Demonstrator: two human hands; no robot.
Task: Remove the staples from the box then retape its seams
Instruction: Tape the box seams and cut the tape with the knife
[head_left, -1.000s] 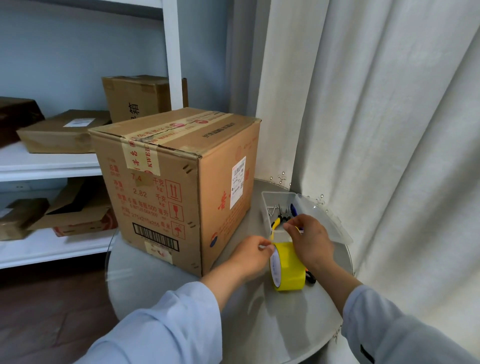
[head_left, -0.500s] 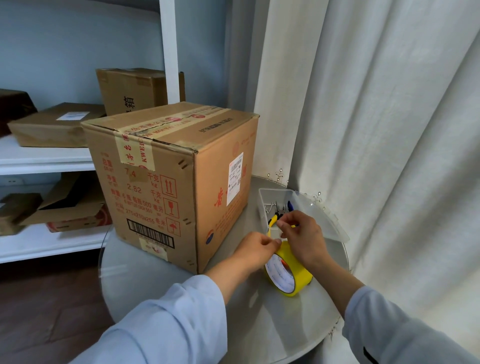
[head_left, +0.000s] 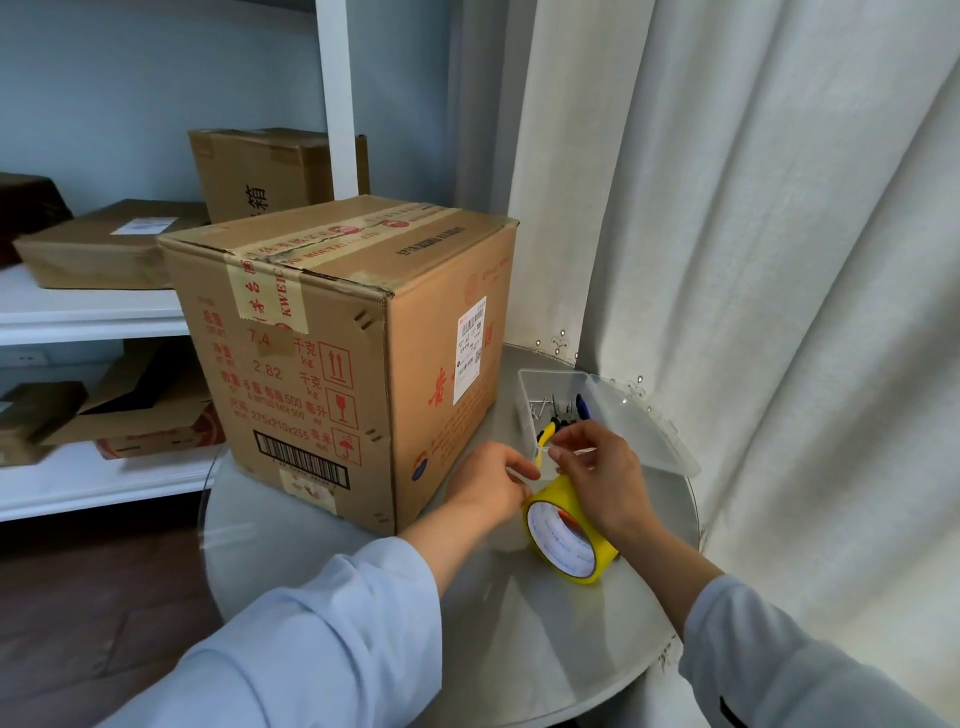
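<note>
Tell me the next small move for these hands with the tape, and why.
Probably draw the freed end out from the yellow tape roll toward the cardboard box. Both hands are at the roll's top: the right hand and left hand seem to pinch a short strip between them, and the roll sits tilted on the table, beside the box.

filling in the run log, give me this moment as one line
stage: starting tape | left hand: pinching tape end | right hand: on tape roll, pinching tape | box: closed, on table
</note>
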